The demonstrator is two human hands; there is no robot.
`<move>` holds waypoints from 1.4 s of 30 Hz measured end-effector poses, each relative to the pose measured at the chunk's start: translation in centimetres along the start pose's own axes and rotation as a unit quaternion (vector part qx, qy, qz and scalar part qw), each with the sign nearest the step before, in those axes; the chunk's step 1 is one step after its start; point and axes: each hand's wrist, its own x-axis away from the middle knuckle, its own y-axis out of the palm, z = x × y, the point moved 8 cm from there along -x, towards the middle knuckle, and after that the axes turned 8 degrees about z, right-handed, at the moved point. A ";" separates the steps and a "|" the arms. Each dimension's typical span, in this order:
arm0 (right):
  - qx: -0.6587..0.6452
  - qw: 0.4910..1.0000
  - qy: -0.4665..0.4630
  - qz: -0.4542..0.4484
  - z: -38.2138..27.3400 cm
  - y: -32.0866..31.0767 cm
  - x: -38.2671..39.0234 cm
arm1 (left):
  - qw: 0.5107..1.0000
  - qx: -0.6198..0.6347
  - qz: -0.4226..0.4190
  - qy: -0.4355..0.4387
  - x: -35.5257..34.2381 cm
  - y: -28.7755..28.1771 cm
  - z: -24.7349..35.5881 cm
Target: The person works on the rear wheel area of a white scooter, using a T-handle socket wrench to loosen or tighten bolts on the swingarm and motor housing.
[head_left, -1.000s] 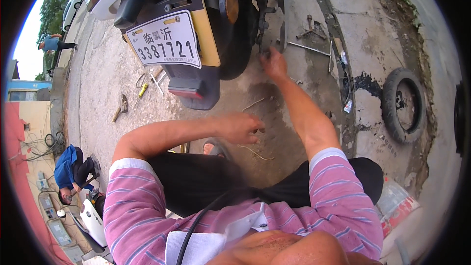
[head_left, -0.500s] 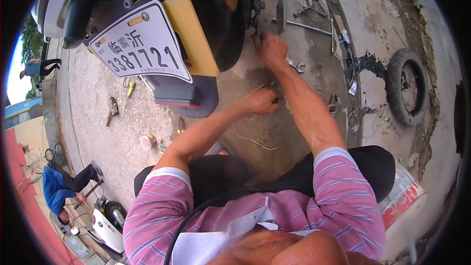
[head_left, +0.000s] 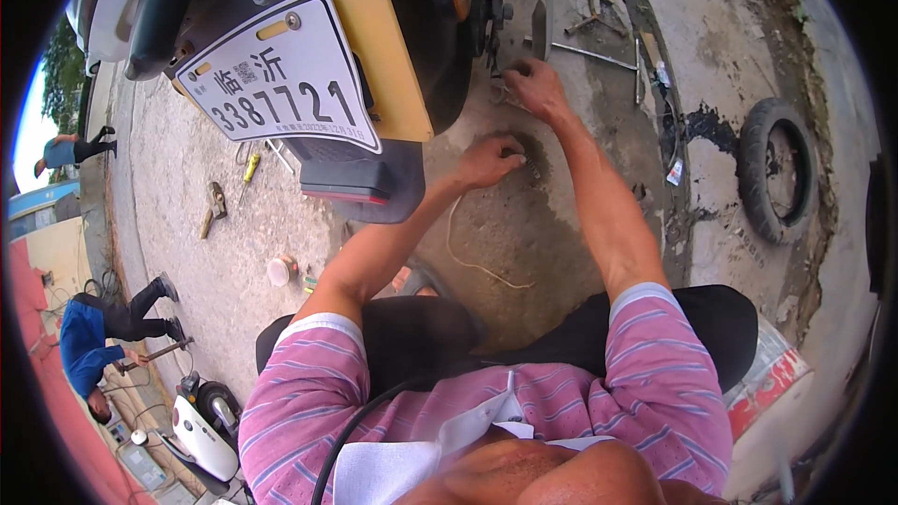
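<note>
My right hand [head_left: 535, 89] is closed beside the rear axle parts [head_left: 499, 11] of a scooter, its fingertips close to the wheel. A light-coloured edge shows by those fingers, but I cannot tell what they grip. Lower and to the left, my left hand [head_left: 493, 161] is curled over the wet ground, thumb and fingers drawn together; whatever they hold is hidden. Over that hand hangs the scooter's rear end, with a white number plate [head_left: 281, 75], a yellow panel [head_left: 379, 47] and a red-edged tail light [head_left: 346, 189]. A thin pale cord [head_left: 468, 262] trails on the ground below my left hand.
A loose tyre [head_left: 778, 170] lies at the right. A long metal bar [head_left: 599, 54] and a T-shaped tool [head_left: 591, 11] lie beyond my right hand. At the left are a hammer [head_left: 214, 209], a yellow-handled screwdriver [head_left: 250, 171], a round tub [head_left: 280, 270] and two people farther off.
Both hands have moved slightly, the left up toward the scooter and the right a little rightward. The wrench seen by my right wrist is no longer there. A person at left has shifted.
</note>
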 end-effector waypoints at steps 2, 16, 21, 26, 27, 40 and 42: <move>-0.097 0.994 0.047 0.012 2.7 0.3 -2.1 | 0.999 -0.008 0.029 -0.023 -0.5 -0.7 0.0; -0.122 0.992 -0.013 0.013 4.5 2.4 -8.0 | 0.980 0.001 0.182 -0.080 -2.9 -2.8 -4.9; -0.170 0.985 -0.002 -0.029 0.9 2.9 -6.3 | 0.974 -0.023 0.190 -0.123 -2.0 -3.0 -8.1; -0.197 0.976 0.056 -0.078 -0.1 2.9 -4.8 | 0.969 -0.130 0.128 -0.165 -2.2 0.7 -6.2; -0.194 0.976 0.057 -0.076 0.2 2.7 -4.8 | 0.967 -0.158 0.113 -0.165 -2.4 1.4 -5.5; -0.341 0.917 0.186 -0.093 1.3 2.4 -3.4 | 0.963 -0.040 0.238 -0.120 -4.8 -2.1 -5.4; -0.348 0.912 0.197 -0.097 2.2 2.1 -3.7 | 0.968 0.080 0.230 -0.066 -5.1 -2.2 -3.6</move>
